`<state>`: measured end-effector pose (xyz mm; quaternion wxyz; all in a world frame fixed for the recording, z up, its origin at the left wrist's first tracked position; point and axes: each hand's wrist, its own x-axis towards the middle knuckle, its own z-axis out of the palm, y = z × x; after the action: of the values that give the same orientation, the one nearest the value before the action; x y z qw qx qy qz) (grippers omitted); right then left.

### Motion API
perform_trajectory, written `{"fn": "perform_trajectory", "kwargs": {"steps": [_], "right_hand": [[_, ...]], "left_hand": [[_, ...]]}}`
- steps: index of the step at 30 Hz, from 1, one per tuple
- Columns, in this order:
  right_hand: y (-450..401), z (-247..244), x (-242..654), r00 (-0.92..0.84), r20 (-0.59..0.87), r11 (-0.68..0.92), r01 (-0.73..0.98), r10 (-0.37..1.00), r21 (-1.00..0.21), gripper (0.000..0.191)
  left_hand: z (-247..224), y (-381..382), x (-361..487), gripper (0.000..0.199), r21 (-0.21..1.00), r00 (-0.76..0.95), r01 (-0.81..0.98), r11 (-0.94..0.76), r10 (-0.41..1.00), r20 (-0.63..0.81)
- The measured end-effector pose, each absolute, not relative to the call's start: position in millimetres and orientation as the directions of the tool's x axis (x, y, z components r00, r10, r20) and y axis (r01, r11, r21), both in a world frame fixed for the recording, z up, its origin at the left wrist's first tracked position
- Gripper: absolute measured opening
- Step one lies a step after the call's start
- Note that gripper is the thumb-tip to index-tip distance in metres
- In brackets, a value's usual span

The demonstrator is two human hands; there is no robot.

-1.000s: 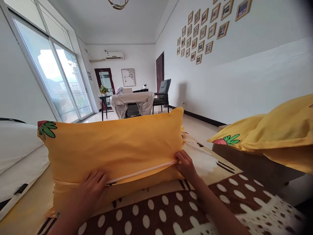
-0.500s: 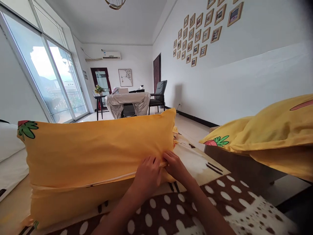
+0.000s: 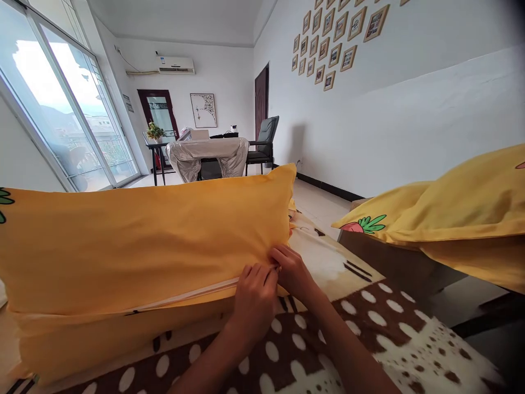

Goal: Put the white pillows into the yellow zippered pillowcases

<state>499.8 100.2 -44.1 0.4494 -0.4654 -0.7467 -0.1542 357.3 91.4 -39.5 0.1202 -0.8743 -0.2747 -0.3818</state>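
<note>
A long yellow pillow [image 3: 139,241] stands on its edge across the bed, with a pale zipper seam [image 3: 188,293] running along its lower side. Near the right end of that seam, my left hand [image 3: 257,293] has its fingers curled round the fabric edge. Close beside it on the right, my right hand [image 3: 292,271] pinches the same cover at the seam's end. The fingertips of both hands nearly meet, and what lies between them is too small to make out.
Another yellow pillow [image 3: 443,213] with a radish print lies at the right on a dark surface. A brown and cream blanket [image 3: 369,317] spreads beneath my forearms. Farther off stand a covered table [image 3: 229,150] and a black chair [image 3: 266,139].
The view has tilted down and shifted. The pillow now reaches farther left in view and more of its pale seam shows. Both hands keep their hold near its right end.
</note>
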Motion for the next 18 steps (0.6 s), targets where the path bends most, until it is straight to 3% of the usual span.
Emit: {"fn": "perform_trajectory", "kwargs": {"steps": [3, 9, 18], "right_hand": [[102.0, -47.1, 500.2, -0.158, 0.837, 0.522, 0.836, 0.523, -0.169, 0.021], [101.0, -45.5, 500.5, -0.168, 0.836, 0.528, 0.833, 0.522, -0.163, 0.021], [100.5, -46.6, 495.9, -0.179, 0.869, 0.538, 0.835, 0.462, -0.114, 0.022]], "left_hand": [[-42.2, 91.6, 356.3, 0.020, 0.013, 0.545, 0.573, -0.820, 0.392, 0.741], [-43.1, 94.9, 350.8, 0.017, 0.155, 0.481, 0.565, -0.810, 0.476, 0.736], [-46.6, 98.7, 353.4, 0.010, 0.141, 0.405, 0.601, -0.786, 0.452, 0.795]]}}
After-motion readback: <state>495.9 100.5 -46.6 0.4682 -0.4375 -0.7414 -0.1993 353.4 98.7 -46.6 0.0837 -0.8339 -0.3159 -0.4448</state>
